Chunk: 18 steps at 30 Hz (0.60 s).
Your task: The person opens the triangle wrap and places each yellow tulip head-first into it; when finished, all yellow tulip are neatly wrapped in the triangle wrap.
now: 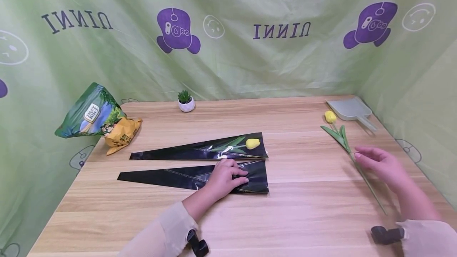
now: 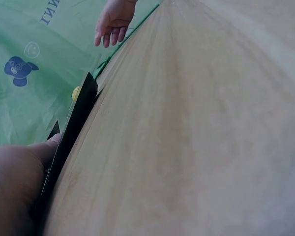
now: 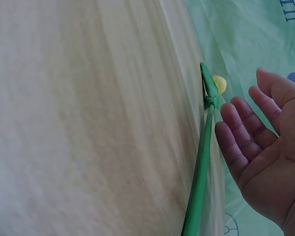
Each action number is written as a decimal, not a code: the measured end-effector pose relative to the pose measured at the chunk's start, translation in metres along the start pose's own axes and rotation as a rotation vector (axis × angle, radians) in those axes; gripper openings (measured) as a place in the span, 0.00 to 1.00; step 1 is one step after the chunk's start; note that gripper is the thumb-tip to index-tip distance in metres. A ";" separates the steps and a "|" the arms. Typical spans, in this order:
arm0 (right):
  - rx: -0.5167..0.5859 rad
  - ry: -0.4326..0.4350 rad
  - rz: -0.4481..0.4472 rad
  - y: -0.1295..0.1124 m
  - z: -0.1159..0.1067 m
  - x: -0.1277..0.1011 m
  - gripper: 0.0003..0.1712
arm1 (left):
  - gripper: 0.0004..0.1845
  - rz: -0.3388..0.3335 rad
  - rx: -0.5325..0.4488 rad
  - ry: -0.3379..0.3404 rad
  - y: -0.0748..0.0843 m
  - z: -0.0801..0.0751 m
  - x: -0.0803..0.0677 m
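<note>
Two black cone-shaped flower sleeves lie on the wooden table (image 1: 307, 209). The far sleeve (image 1: 185, 153) holds a yellow tulip (image 1: 252, 143). My left hand (image 1: 237, 175) rests flat on the wide end of the near sleeve (image 1: 171, 176), fingers straight. The left wrist view shows that hand (image 2: 14, 182) on the sleeve's black edge (image 2: 73, 123). A loose yellow tulip (image 1: 342, 137) lies at the right. My right hand (image 1: 367, 158) hovers open just over its stem. In the right wrist view the stem (image 3: 201, 162) runs beside the open palm (image 3: 255, 142), with a small gap between them.
A printed snack bag (image 1: 94, 116) stands at the table's back left. A small potted succulent (image 1: 186, 102) sits at the back middle and a grey flat tray (image 1: 348, 109) at the back right corner. Green cloth (image 1: 250, 62) walls the table in.
</note>
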State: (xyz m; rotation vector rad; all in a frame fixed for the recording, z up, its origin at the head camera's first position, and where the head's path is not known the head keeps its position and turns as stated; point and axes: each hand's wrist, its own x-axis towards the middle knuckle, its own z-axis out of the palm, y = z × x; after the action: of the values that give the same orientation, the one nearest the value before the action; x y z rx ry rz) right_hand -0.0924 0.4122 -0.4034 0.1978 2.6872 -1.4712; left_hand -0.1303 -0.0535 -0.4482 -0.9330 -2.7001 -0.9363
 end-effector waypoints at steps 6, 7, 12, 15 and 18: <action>-0.047 0.013 0.007 0.001 0.002 0.000 0.16 | 0.07 -0.013 -0.030 0.018 0.001 0.000 0.000; -0.057 0.015 0.009 0.002 0.002 0.000 0.17 | 0.06 -0.011 -0.033 0.021 0.001 0.000 0.000; -0.125 0.018 0.020 0.004 0.004 0.002 0.29 | 0.05 -0.001 -0.045 0.038 0.000 0.001 0.000; -0.163 0.003 0.027 0.004 0.005 0.003 0.33 | 0.04 -0.018 -0.092 0.050 -0.001 0.001 0.000; -0.239 -0.008 0.015 0.003 0.006 0.003 0.34 | 0.04 -0.036 -0.159 0.063 -0.001 0.002 0.000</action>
State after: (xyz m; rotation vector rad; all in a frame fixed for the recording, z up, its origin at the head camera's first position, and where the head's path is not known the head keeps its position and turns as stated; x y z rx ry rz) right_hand -0.0951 0.4093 -0.4096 0.1950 2.8160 -1.1302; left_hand -0.1305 -0.0534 -0.4503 -0.8690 -2.6292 -1.1815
